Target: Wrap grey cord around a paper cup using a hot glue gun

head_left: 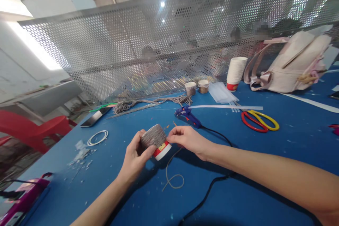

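Observation:
A paper cup (pixel 155 138), tilted on its side in the air, is wrapped in grey cord over most of its wall; a red and white band stays bare at one end. My left hand (pixel 136 153) grips it, thumb on the near side and fingers behind. Against the cup's right side my right hand (pixel 185 139) pinches the grey cord (pixel 173 159), whose loose tail curls down onto the blue table. Just beyond my right hand lies a blue hot glue gun (pixel 187 114) with a long clear glue stick in its back.
Red-and-yellow-handled scissors (pixel 261 122), stacked paper cups (pixel 235 72) and a backpack (pixel 293 65) are on the right. Cord bundles (pixel 127 106) and two wrapped cups (pixel 190 88) sit at the back. A phone (pixel 97 116), white ring (pixel 97 137) and purple power strip (pixel 25 197) are left. A black cable (pixel 209 190) crosses the front.

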A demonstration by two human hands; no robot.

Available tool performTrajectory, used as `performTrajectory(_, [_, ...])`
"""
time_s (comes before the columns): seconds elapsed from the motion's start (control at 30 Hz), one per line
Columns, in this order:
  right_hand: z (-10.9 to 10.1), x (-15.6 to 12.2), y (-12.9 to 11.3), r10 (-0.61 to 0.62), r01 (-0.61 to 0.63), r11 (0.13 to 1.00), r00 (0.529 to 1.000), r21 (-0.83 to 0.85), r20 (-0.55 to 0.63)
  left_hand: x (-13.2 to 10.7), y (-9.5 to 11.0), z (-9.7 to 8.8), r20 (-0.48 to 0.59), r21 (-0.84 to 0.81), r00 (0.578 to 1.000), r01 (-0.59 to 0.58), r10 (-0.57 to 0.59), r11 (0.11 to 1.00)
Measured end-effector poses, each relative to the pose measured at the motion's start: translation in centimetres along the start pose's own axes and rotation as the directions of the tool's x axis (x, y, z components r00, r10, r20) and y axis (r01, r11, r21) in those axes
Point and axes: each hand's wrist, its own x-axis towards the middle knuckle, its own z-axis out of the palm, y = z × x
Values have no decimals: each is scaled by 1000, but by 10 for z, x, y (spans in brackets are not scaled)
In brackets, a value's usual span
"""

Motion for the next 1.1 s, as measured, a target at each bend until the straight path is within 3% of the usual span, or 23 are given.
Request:
performTrajectory(0.13, [2,-1,1,81,-84,990,996,118,27,1,-4,0,-39,-174,992,111,-120,978])
performTrajectory(0.3, [4,-2,3,95,-104,978,994,180,60,5,2,7,-42,-360,959,246,-279,900])
performTrajectory(0.5, [7,-5,10,82,-88,972,996,217,33,8,8,14,-47,-550,911,318,-409,772])
performTrajectory(0.57, [7,-6,12,42,-58,972,996,229,74,8,9,15,-26,-570,911,324,-412,755])
performTrajectory(0.7, [8,-6,18,-54,25,984,986,179,158,8,8,20,-39,-540,927,294,-373,788])
performTrajectory(0.83, [9,-1,27,-162,148,979,982,143,95,7,4,26,-149,-450,938,219,-314,866])
performTrajectory(0.97, [9,4,32,-213,212,975,977,61,8,5,0,27,-226,-224,926,254,-303,941])
performTrajectory(1.1, [9,2,30,-220,218,972,976,-87,-9,5,-1,23,-295,38,933,226,-205,973])
